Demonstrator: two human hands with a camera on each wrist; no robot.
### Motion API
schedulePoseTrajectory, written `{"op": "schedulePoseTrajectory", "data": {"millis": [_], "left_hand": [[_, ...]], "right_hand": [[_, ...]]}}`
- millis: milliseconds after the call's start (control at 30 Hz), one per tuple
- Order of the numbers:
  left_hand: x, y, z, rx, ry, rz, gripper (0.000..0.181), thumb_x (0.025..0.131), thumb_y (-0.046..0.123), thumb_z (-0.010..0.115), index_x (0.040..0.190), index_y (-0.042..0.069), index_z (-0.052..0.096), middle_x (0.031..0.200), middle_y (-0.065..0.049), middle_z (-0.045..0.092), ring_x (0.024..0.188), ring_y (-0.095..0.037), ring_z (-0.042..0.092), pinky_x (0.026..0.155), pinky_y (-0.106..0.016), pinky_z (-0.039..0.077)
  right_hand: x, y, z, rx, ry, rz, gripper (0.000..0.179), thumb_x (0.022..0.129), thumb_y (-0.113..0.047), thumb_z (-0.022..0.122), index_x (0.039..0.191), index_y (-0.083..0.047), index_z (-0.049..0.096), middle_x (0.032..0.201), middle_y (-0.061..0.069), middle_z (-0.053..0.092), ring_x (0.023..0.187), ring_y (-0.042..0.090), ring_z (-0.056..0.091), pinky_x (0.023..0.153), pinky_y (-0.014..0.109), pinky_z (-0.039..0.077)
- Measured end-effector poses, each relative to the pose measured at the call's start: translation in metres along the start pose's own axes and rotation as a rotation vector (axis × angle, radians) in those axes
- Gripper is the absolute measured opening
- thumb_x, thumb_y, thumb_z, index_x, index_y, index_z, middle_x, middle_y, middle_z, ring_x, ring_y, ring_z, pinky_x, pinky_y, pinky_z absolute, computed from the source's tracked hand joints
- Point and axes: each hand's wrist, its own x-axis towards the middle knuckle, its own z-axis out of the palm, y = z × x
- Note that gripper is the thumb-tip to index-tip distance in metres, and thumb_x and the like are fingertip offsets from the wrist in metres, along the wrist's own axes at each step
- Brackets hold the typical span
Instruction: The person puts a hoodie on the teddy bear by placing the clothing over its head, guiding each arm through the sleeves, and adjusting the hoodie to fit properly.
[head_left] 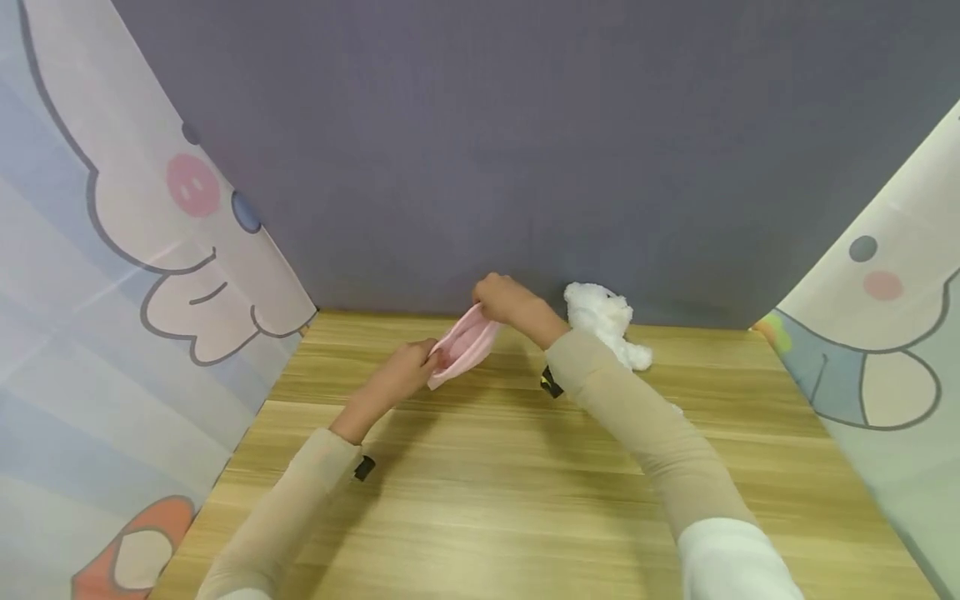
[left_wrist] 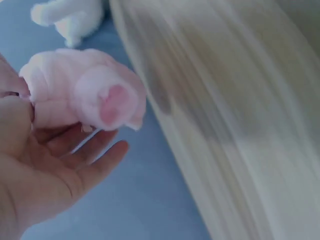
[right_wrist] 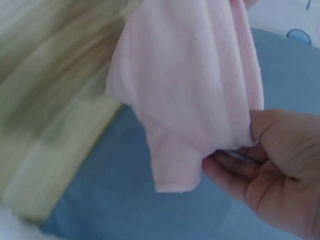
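Note:
A small pink doll's shirt (head_left: 478,353) of soft cloth is held up above the back of the wooden table, its hem opening facing up. My left hand (head_left: 402,372) pinches one end of the hem between thumb and fingers. At the other end, my right hand (head_left: 513,304) grips the edge. One short sleeve with a round cuff (left_wrist: 112,102) points outward in the left wrist view. Another short sleeve (right_wrist: 176,167) hangs beside the right fingers in the right wrist view. Behind the right forearm sits a white plush bear (head_left: 596,315), partly hidden by the sleeve.
A grey panel (head_left: 480,167) rises at the table's (head_left: 465,500) back edge. Cartoon-printed curtains (head_left: 112,250) hang on both sides. Black wrist pieces (head_left: 364,467) show beneath each forearm. A tiny white bit (head_left: 677,409) shows by the right sleeve.

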Motion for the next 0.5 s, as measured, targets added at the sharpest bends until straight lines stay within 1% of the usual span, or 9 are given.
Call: {"op": "schedulePoseTrajectory", "data": {"millis": [100,200,267,400,500], "left_hand": [[0.006,0.021,0.005,-0.030,0.067,0.006,0.018,0.104,0.015,0.052,0.089,0.008,0.059,0.069,-0.002,0.053,0.062,-0.017,0.050,0.053,-0.031,0.040],[0.012,0.041,0.010,-0.042,0.138,0.017,0.017,0.101,0.014,0.054,0.085,0.010,0.058,0.066,0.001,0.050,0.060,-0.016,0.048,0.051,-0.029,0.036],[0.018,0.052,0.012,-0.051,0.174,0.035,0.017,0.100,0.014,0.054,0.084,0.011,0.059,0.065,0.002,0.048,0.060,-0.015,0.047,0.050,-0.028,0.035],[0.034,0.079,0.013,-0.102,0.197,0.075,0.018,0.100,0.012,0.053,0.084,0.010,0.059,0.064,0.002,0.047,0.057,-0.013,0.044,0.050,-0.027,0.033],[0.051,0.098,0.013,-0.145,0.219,0.108,0.019,0.102,0.012,0.053,0.086,0.008,0.060,0.067,-0.001,0.052,0.058,-0.015,0.046,0.051,-0.027,0.036]], "right_hand": [[-0.017,0.015,-0.012,-0.038,0.031,-0.052,0.019,0.091,0.000,0.064,0.102,-0.006,0.078,0.103,0.012,0.074,0.096,0.032,0.069,0.082,0.043,0.056],[-0.036,0.030,-0.025,-0.069,0.070,-0.113,0.013,0.091,-0.002,0.067,0.098,-0.007,0.078,0.095,0.010,0.075,0.087,0.030,0.070,0.076,0.043,0.056],[-0.048,0.039,-0.036,-0.082,0.104,-0.147,0.011,0.092,-0.003,0.068,0.097,-0.007,0.077,0.092,0.009,0.075,0.082,0.028,0.070,0.073,0.041,0.056],[-0.070,0.061,-0.056,-0.086,0.195,-0.192,0.008,0.092,-0.006,0.070,0.098,-0.006,0.076,0.090,0.009,0.075,0.078,0.028,0.071,0.071,0.042,0.057],[-0.084,0.080,-0.069,-0.091,0.273,-0.184,0.010,0.092,-0.007,0.071,0.101,-0.005,0.075,0.092,0.011,0.075,0.079,0.030,0.071,0.072,0.044,0.058]]}}
